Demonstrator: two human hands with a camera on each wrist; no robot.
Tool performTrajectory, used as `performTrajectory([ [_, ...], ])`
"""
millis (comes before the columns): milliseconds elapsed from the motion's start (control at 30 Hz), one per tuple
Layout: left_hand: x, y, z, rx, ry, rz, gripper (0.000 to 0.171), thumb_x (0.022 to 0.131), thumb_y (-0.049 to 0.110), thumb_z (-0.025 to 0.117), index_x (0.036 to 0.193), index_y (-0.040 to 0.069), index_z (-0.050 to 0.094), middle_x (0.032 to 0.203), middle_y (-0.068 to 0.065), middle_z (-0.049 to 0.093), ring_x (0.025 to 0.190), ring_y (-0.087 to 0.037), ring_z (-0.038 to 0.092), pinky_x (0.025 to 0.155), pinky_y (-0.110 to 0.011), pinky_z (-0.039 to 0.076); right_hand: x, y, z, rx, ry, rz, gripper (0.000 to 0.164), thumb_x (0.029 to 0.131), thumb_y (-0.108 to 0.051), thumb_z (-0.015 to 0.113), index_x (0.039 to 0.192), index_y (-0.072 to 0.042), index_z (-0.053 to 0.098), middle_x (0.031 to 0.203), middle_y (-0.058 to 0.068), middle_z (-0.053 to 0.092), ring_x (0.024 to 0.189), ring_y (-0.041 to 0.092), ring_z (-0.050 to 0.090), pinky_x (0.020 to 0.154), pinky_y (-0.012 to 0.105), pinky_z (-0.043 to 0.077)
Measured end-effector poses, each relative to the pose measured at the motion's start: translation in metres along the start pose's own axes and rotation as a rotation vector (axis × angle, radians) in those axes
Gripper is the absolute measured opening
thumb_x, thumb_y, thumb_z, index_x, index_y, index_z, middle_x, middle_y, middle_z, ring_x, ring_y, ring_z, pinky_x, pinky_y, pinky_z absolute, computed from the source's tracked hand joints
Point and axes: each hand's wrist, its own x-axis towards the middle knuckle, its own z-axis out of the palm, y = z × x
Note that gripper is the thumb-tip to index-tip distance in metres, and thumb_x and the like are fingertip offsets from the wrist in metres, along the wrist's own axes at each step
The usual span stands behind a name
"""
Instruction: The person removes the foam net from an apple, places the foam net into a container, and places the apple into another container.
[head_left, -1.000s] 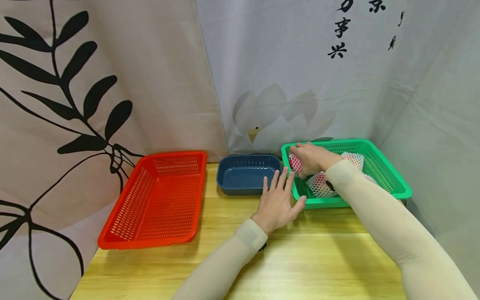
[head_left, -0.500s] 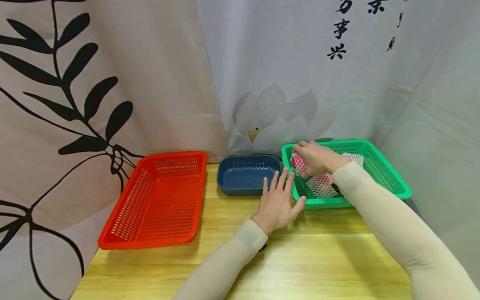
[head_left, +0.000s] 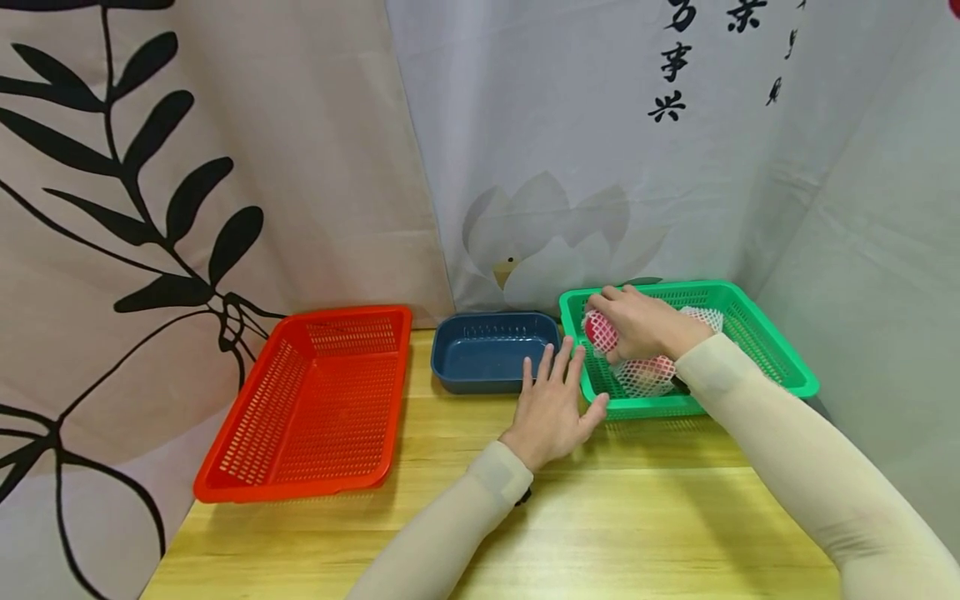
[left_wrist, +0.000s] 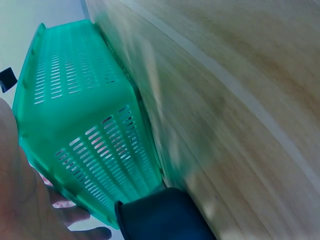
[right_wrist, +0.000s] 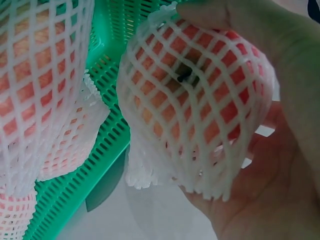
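My right hand (head_left: pixel 647 323) grips an apple (head_left: pixel 601 332) wrapped in a white foam net, over the left end of the green basket (head_left: pixel 780 337). In the right wrist view the apple (right_wrist: pixel 195 95) shows its stem end through the mesh, thumb on one side and fingers on the other. More net-wrapped apples (right_wrist: pixel 35 85) lie in the basket beside it. My left hand (head_left: pixel 551 412), fingers straight and spread, is near the basket's front left corner and overlaps the blue dish (head_left: pixel 480 383) in the head view. The left wrist view has that hand (left_wrist: pixel 30 200) alongside the green basket's wall (left_wrist: pixel 75 115).
A red basket (head_left: pixel 330 417) stands on the left of the wooden table (head_left: pixel 637 517). The blue dish sits between the two baskets. Printed cloth curtains (head_left: pixel 315 167) hang close behind and at the sides.
My right hand has shifted slightly right with the apple, more of which now shows. The left hand holds nearly the same place. The head view has tilted a little.
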Motion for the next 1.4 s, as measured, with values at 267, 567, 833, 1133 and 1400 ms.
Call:
performTrajectory([
  [267,0.000,-0.001,0.001,-0.025,0.013,-0.005,0.086,0.122,0.069,0.035,0.189,0.020,0.016,0.199,-0.009,0.013,0.182,-0.045,0.022,0.143,-0.078,0.024,-0.009,-0.006,0.001,-0.010,0.029,-0.015,0.082,0.088,-0.026,0.105,0.155,-0.009,0.063,0.154,0.021,0.066,0.140,0.054,0.064,0.107,0.070,0.064],
  [567,-0.001,0.000,0.002,0.007,0.013,-0.002,0.087,0.120,0.075,0.022,0.189,0.023,0.010,0.199,-0.009,0.013,0.183,-0.045,0.020,0.143,-0.077,0.024,-0.022,-0.008,0.001,-0.004,0.071,-0.044,0.080,0.086,-0.022,0.106,0.153,-0.006,0.065,0.148,0.019,0.070,0.134,0.050,0.066,0.110,0.066,0.063],
  [833,-0.001,0.001,-0.001,0.010,-0.011,-0.012,0.088,0.120,0.077,0.020,0.190,0.025,0.008,0.199,-0.006,0.008,0.184,-0.045,0.017,0.143,-0.079,0.021,-0.034,-0.009,0.002,0.010,0.119,-0.049,0.076,0.087,-0.021,0.103,0.151,-0.008,0.066,0.146,0.017,0.070,0.132,0.047,0.066,0.108,0.063,0.065],
  [1133,-0.001,0.001,-0.002,-0.002,-0.017,-0.021,0.087,0.121,0.074,0.030,0.190,0.025,0.011,0.199,-0.006,0.010,0.184,-0.046,0.016,0.143,-0.080,0.019,-0.046,-0.011,0.007,0.014,0.141,-0.040,0.077,0.086,-0.020,0.103,0.152,-0.009,0.066,0.149,0.018,0.070,0.125,0.043,0.067,0.102,0.061,0.067],
  [1400,0.000,0.001,-0.008,-0.012,-0.012,-0.012,0.087,0.121,0.071,0.038,0.189,0.022,0.016,0.199,-0.006,0.011,0.184,-0.045,0.017,0.143,-0.080,0.018,-0.054,-0.014,0.007,0.020,0.171,-0.041,0.077,0.086,-0.021,0.103,0.152,-0.010,0.067,0.150,0.018,0.070,0.128,0.044,0.068,0.097,0.061,0.069],
])
